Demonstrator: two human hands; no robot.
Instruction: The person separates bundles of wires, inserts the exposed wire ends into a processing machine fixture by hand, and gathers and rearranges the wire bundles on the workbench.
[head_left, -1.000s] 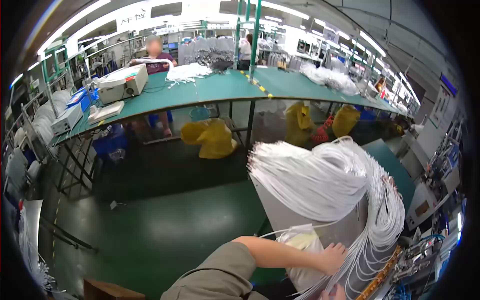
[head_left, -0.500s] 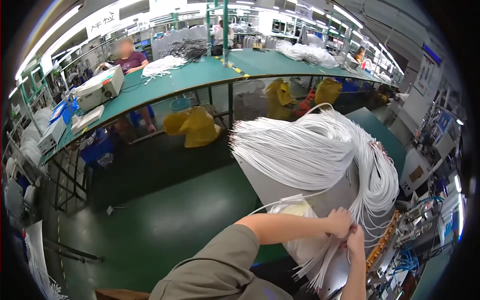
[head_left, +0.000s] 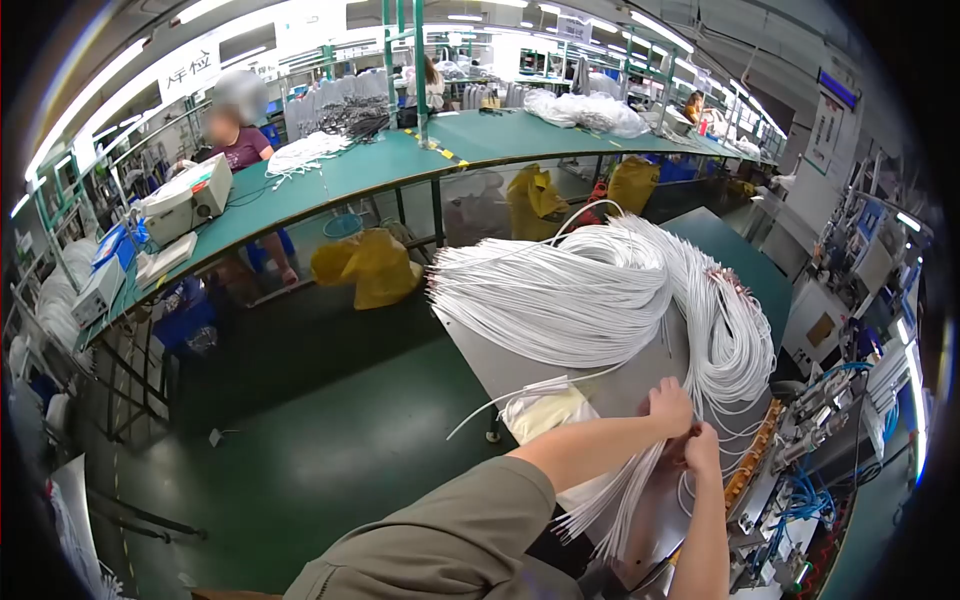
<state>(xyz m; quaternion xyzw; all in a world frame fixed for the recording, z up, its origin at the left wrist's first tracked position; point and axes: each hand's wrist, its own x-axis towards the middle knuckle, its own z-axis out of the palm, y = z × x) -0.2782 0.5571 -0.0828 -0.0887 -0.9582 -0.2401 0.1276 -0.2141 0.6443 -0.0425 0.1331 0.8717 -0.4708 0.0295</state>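
A thick bundle of white cables [head_left: 560, 300] lies across the grey metal table, curling into a loop [head_left: 725, 365] on the right. My left hand [head_left: 670, 408] is closed just below that loop, gripping a smaller bunch of white cables. The loose ends of this bunch [head_left: 620, 500] fan out below my left forearm, over the table's near edge. Close beside it is my right hand [head_left: 700, 447], its fingers bent together at the same cables. What exactly sits between the right fingertips is hidden.
An orange toothed strip [head_left: 750, 465] and a machine with blue tubes [head_left: 805, 500] border the right side. A pale yellowish packet [head_left: 545, 408] lies by my left forearm. Beyond an aisle runs a long green bench [head_left: 330, 185], where a person [head_left: 240, 145] sits; yellow bags [head_left: 370, 270] are underneath.
The whole view has shifted, so the bench and cables appear further left. Both hands stay close together at the cable bunch, with the left hand slightly higher above the right.
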